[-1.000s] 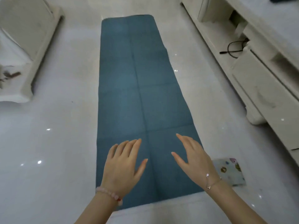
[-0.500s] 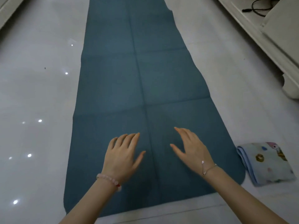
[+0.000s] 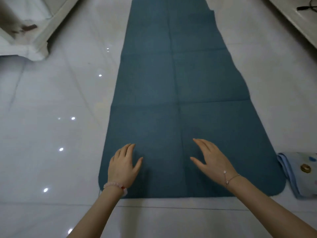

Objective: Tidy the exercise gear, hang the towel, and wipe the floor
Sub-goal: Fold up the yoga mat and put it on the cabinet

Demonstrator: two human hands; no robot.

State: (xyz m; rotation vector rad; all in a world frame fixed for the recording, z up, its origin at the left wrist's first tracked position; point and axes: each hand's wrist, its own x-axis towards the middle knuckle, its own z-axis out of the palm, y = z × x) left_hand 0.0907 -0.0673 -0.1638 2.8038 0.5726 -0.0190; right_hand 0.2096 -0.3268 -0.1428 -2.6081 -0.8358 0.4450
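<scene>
A long teal exercise mat lies flat on the glossy white floor, running away from me, with fold creases across it. Over its near end, my left hand is spread palm down with fingers apart and nothing in it. My right hand is over the mat's near right part, also open and holding nothing. Whether either palm touches the mat I cannot tell. A folded pale blue towel with cartoon prints lies on the floor just beside the mat's near right corner, partly cut off by the frame edge.
A white furniture base stands at the far left. A white low cabinet runs along the far right, with a black cable on it. Wide bare floor lies on the left of the mat.
The view has dropped lower and nearer to the mat's near end. Both hands stay spread over it and have moved slightly further apart. The towel has slid toward the right edge of the view.
</scene>
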